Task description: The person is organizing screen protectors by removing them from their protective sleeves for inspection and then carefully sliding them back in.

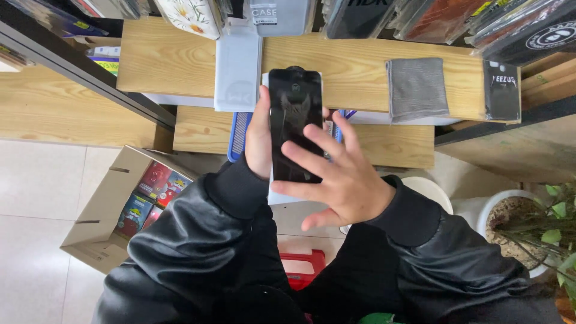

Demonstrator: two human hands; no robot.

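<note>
Head view | we are holding a black phone (pixel 294 120) upright in our left hand (pixel 259 141), grip closed around its edge | our right hand (pixel 342 180) is lying open, fingertips (pixel 294 153) touching the screen

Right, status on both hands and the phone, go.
Left hand gripping black phone upright by its edge. Right hand open, fingers spread flat on the screen. Grey cloth on wooden shelf, clear of both hands.
</note>
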